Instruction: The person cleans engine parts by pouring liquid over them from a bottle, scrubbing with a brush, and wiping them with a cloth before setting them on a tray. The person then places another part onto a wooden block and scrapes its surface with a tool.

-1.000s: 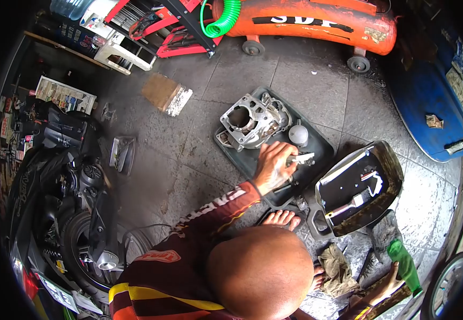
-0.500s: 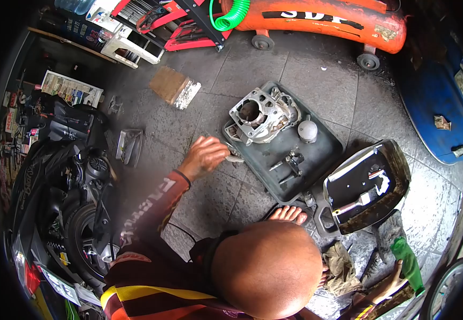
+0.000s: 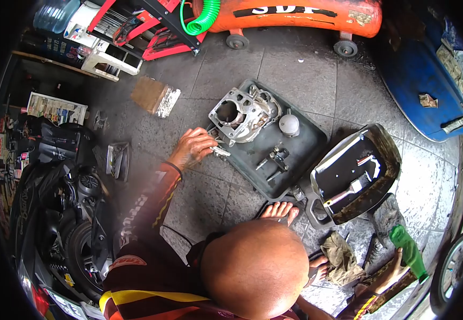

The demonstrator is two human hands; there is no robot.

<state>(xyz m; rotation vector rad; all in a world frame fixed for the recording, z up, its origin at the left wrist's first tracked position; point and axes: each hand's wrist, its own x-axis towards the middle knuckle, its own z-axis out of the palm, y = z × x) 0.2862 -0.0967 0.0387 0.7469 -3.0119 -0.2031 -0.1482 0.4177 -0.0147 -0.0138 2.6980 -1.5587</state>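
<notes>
Fingers bent together, my left hand (image 3: 193, 148) grips a small pale metal part (image 3: 219, 151) at the left edge of a grey tray (image 3: 308, 157). Inside the tray are a metal engine casing (image 3: 242, 114) with a round bore, a piston (image 3: 289, 126) and a dark metal part with prongs (image 3: 278, 161). At lower right, my right hand (image 3: 394, 273) holds a green plastic bottle (image 3: 408, 250), which is tilted; part of the grip is hidden. A brown rag (image 3: 341, 260) lies beside that hand.
A black-and-white cover (image 3: 321, 210) right of the tray holds a paint brush (image 3: 351, 190). A motorcycle (image 3: 63, 213) stands at left. An orange compressor tank (image 3: 290, 17), red tool rack (image 3: 172, 45), cardboard piece (image 3: 149, 94) and blue drum (image 3: 420, 90) surround the floor.
The whole view has shifted, so most things appear farther left and higher. My left hand stays beside the tray's edge with the metal part. My right hand keeps hold of the bottle.
</notes>
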